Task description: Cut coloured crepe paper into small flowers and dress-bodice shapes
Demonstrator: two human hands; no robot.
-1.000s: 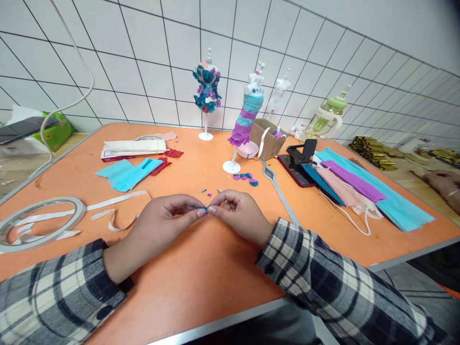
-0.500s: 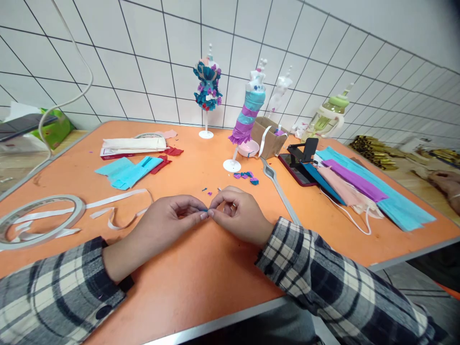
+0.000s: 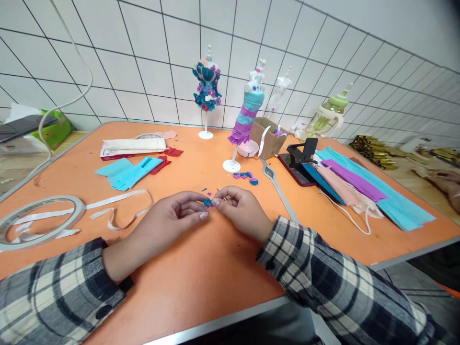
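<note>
One cardboard box [image 3: 273, 147]: purple scrap [image 3: 279, 133] inside | right hand [image 3: 245, 211] pinches blue-purple piece [image 3: 207, 203] | left hand [image 3: 170, 215] loosely parted

Desk [image 3: 172, 297]: orange top, metal edge. Fwd & R of right hand [image 3: 241, 211]: phone [image 3: 292, 167], dk., lying flat; blk. stand [image 3: 309, 150] set up beside it, contact unclear. Beyond, nr. wall [image 3: 147, 28] (wht. tile, dk. joints): bottle [image 3: 325, 117], standing, grn. lid, pale handle. Far R of same hand: gold bundles [image 3: 368, 152] on wood surface [image 3: 406, 184]. Far L & fwd of left hand [image 3: 176, 213]: grn. pack [image 3: 59, 132], dk. flat item [image 3: 21, 128] beside it; wht. cable [image 3: 91, 78] hangs in a curve.
</note>
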